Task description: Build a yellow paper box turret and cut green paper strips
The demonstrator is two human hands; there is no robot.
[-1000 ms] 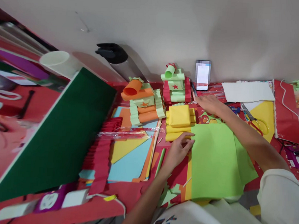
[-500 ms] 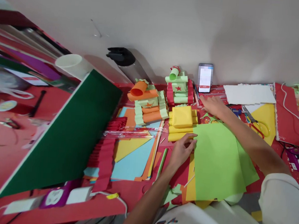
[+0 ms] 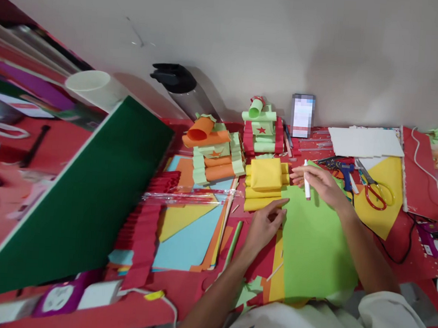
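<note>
A white marker pen [image 3: 307, 182] with a dark red end is held upright in the fingers of my right hand [image 3: 322, 183], over the top of a light green paper sheet [image 3: 316, 246]. At that sheet's upper left edge rests my left hand [image 3: 265, 226], its fingers bent loosely with a gap between thumb and forefinger, and nothing visible in it. Just beyond it sits a yellow paper model [image 3: 266, 174], a folded box on rolled tubes. Behind stand an orange and green paper model [image 3: 215, 156] and a green and red one [image 3: 262, 129] with a red star.
A phone [image 3: 302, 116] leans on the wall. To the right lie a blue glue gun [image 3: 346, 170], scissors [image 3: 374, 187] and white board [image 3: 366, 141]. A large green board [image 3: 78, 194] slants up at the left, near a bottle [image 3: 186, 89] and coloured sheets [image 3: 183, 246].
My right hand has come back from near the phone and now holds the white marker pen above the green sheet. My left hand stays at the sheet's edge. The view has shifted slightly.
</note>
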